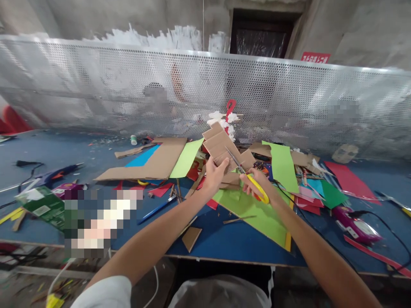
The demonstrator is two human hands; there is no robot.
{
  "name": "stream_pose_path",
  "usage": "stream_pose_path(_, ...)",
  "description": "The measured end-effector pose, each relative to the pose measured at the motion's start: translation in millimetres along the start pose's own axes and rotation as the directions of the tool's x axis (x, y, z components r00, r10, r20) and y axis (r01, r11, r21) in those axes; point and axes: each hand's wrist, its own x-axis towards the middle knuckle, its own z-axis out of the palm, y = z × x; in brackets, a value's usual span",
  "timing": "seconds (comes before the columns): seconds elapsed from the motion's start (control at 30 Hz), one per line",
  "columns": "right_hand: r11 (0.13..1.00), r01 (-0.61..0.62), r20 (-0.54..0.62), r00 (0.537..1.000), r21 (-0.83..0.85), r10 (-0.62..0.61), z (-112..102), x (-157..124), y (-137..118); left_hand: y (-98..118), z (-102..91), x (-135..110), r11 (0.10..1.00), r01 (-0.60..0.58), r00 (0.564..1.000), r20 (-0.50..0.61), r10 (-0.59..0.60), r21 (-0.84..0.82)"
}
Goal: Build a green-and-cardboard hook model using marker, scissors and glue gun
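Note:
A stepped piece of brown cardboard (218,143) is held up over the table, tilted. My left hand (215,172) grips its lower left edge, with the thumb lying on the front face. In my right hand (257,182) is a pair of scissors (256,187) with yellow handles, my fingers wrapped round them. The metal blades point up and left across the cardboard; whether they are parted is hard to tell. Under the hands lies a light green sheet (257,220) with a yellow strip along its right edge.
A perforated metal screen (128,85) runs behind the blue table (221,244). Cardboard sheets (160,160), a blue pen (157,209), a red sheet (349,179), a purple box (356,226) with a cable and a cardboard scrap (192,238) lie around.

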Motion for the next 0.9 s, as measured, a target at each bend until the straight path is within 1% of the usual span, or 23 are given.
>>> stream_pose_path(0.1, 0.999, -0.038, 0.04, 0.999, 0.033, 0.037, -2, 1, 1, 0, 0.2, -1, 1.0, -0.026, 1.0, -0.001, 0.026, -0.004)
stream_pose_path(0.2, 1.0, -0.025, 0.02, 1.0, -0.001, 0.025, -1, -1, -4, 2, 0.6, -2, 1.0, -0.024, 1.0, 0.0, 0.024, -0.004)
stream_pose_path(0.37, 0.996, 0.033, 0.038, 0.999, -0.079, -0.03, -1, -9, -12, 1, 0.9, -3, 1.0, -0.011, 1.0, -0.008, 0.011, 0.01)
stream_pose_path(0.5, 0.974, 0.108, -0.001, 0.994, -0.2, -0.111, -1, -14, -10, 2, 1.2, -4, 1.0, -0.005, 1.0, 0.016, 0.006, -0.012)
stream_pose_path(0.57, 0.959, 0.124, -0.022, 0.991, -0.254, -0.133, 0, -14, -8, 3, 1.5, -5, 1.0, 0.001, 1.0, 0.017, 0.0, -0.021)
stream_pose_path(0.77, 0.943, 0.19, -0.029, 0.978, -0.274, -0.206, 1, -12, -10, 4, 1.9, -7, 0.998, 0.002, 0.998, 0.056, 0.002, -0.068)
stream_pose_path(0.83, 0.951, 0.17, -0.025, 0.983, -0.259, -0.182, -3, -11, -11, 1, -0.3, -4, 0.997, 0.018, 0.998, 0.067, -0.012, -0.077)
stream_pose_path(0.9, 0.962, 0.133, -0.003, 0.99, -0.239, -0.137, -11, -11, -13, 0, -5.1, 4, 0.992, 0.072, 0.995, 0.076, -0.064, -0.106)
